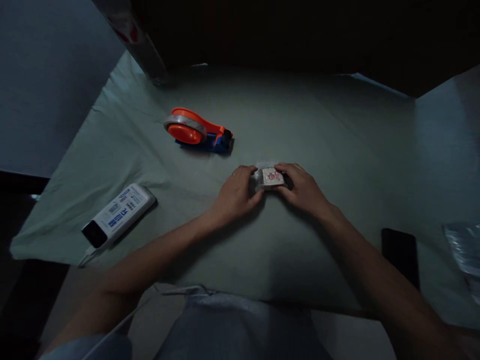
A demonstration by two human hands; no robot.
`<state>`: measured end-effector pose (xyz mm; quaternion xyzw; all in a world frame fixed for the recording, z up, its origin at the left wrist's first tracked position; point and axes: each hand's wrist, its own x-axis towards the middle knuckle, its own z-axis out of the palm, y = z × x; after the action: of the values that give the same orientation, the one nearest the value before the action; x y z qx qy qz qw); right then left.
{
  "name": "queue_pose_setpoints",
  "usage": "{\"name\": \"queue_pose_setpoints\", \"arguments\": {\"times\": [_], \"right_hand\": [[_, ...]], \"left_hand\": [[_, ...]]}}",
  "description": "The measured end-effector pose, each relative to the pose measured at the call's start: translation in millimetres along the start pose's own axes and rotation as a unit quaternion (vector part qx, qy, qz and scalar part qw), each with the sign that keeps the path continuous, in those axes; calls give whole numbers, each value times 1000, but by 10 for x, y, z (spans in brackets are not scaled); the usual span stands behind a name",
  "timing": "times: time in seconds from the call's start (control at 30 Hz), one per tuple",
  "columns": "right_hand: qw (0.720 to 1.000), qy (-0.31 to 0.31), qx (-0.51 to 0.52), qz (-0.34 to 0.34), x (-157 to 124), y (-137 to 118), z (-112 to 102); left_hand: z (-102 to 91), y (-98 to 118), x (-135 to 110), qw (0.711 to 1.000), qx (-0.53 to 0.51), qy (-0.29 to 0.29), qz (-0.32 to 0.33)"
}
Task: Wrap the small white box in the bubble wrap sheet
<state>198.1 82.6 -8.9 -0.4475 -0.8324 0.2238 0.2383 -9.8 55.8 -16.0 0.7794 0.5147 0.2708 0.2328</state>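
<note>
The left hand (pixel 237 191) and right hand (pixel 303 186) are grasping a small wrapped packet (pixel 273 177) from both ends, fingers half closed. It is being held on the tape dispenser's (pixel 185 133) right, nearer the person.

The box (pixel 272 177) was small and had a block-like form; its upper face was pale, near to white, and carried red print, too small to be read; a clear wrap (pixel 259 180), wrinkled and a little shiny, showed at its left end and along its far side; the box was with the printed face up, its longer side from left to right; it was between the left hand (pixel 237 194) and the right hand (pixel 300 187), with right fingers at its far edge and right thumb at the near one; the left hand touched the wrap.
</note>
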Motion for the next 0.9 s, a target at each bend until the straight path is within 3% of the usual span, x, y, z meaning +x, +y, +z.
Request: {"name": "queue_pose_setpoints", "arguments": {"times": [0.17, 0.3, 0.4, 0.6, 0.73, 0.8, 0.9], "right_hand": [[1000, 14, 9, -9, -287, -147, 27], [999, -38, 27, 12, -385, -261, -24], [996, -66, 39, 37, -316, -275, -64], [996, -52, 29, 74, -201, -279, -24], [999, 15, -32, 14, -300, -305, 59], [999, 4, -50, -19, -333, -289, 86], [998, -21, -54, -9, -271, -238, 67]], "left_hand": [[-81, 134, -301, 997, 23, -48, 48], [-89, 216, -340, 994, -15, -55, 94], [-59, 200, -259, 995, -24, -33, 88], [-68, 121, -43, 997, -28, -28, 68], [-112, 105, 48, 997, -24, -55, 48], [-112, 85, 108, 997, -15, -66, 37], [-86, 29, 212, 997, -4, -79, 16]]}}
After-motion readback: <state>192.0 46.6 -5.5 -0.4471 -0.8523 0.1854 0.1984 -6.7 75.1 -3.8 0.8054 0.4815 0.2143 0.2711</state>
